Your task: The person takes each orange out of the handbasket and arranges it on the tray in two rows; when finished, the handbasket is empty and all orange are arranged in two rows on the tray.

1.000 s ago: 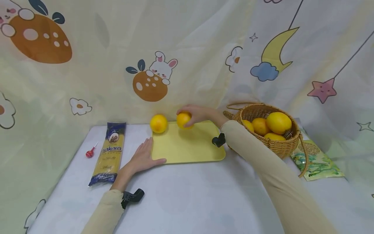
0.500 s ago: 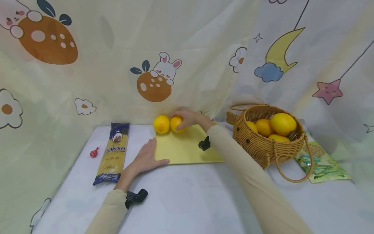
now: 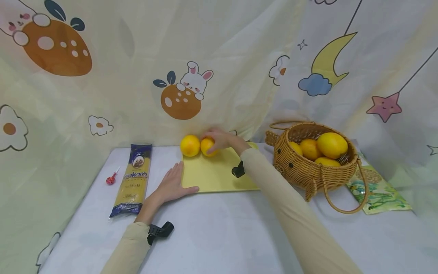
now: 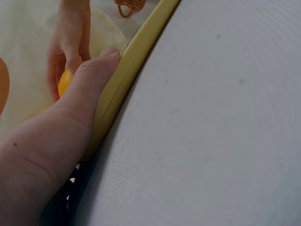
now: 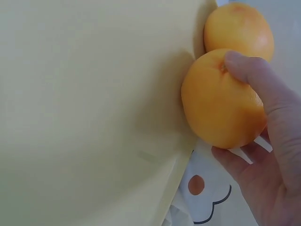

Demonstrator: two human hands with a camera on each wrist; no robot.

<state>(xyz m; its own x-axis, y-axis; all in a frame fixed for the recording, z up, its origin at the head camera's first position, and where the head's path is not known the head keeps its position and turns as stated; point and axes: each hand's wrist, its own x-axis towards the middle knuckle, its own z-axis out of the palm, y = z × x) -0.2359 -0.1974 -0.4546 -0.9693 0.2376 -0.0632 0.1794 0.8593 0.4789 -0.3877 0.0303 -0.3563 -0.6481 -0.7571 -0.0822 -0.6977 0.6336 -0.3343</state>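
"What takes up the most room?"
"The white table (image 3: 222, 232), and on it the wicker basket (image 3: 308, 175) over on the person's right, with yellow fruit (image 3: 332, 145) inside"
"Next down?"
"The yellow tray (image 3: 222, 177), between that basket and a long pasta packet (image 3: 131, 184)"
"And the hands?"
"The left hand (image 3: 171, 185) is spread wide at the tray's near left corner, fingers straight by the left edge, thumb along the front rim. The right hand (image 3: 220, 138) grips an orange fruit (image 5: 221, 106), thumb by its stem spot, fingers round the opposite side"
"So where is that fruit?"
"Within the right hand's grip, at the far edge of the tray toward its left corner, beyond the left hand. A second orange fruit (image 3: 189, 145) sits just to its left; whether the two touch, I can't tell"
"Anything smaller?"
"A red lollipop (image 3: 110, 180), left of the packet, well apart from both hands"
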